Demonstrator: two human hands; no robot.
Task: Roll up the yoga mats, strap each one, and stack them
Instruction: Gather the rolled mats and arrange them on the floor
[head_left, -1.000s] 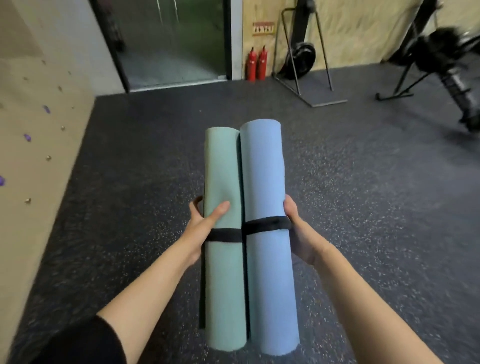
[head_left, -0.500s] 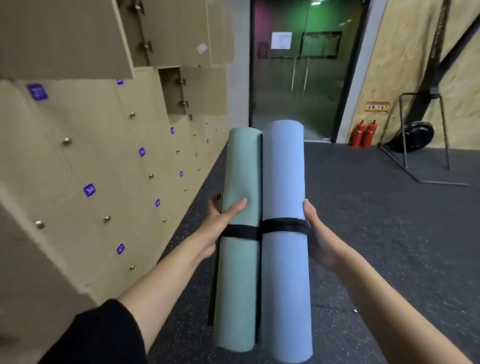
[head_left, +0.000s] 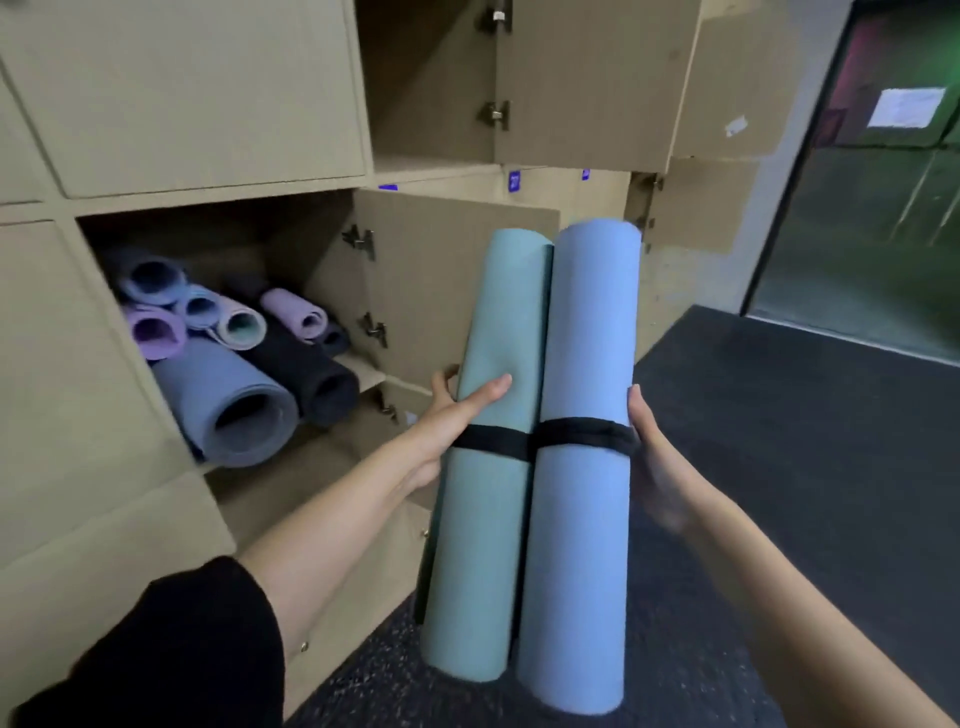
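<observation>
Turned now toward an open locker (head_left: 218, 223), fingers (head_left: 485, 391) of left hand (head_left: 441, 431) clamping green mat (head_left: 488, 519), right hand (head_left: 652, 457) blue mat (head_left: 582, 519).

right hand (head_left: 649, 457) is mostly tucked behind the blue mat (head_left: 587, 338), only the thumb and palm edge show. left hand (head_left: 447, 421) fingers go under the green mat (head_left: 498, 322) too. the paper (head_left: 906, 106) on the glass door, upper right, is too blurry to read, same with the tiny purple label (head_left: 514, 181). the stored mats (head_left: 234, 405) at left fade into the dark.

Left sleeve (head_left: 171, 649): black, soft cloth, ending short of my wrist.
Right forearm (head_left: 769, 597): bare as far as I see.
Left hand (head_left: 447, 423), right hand (head_left: 657, 467): bare.
</observation>
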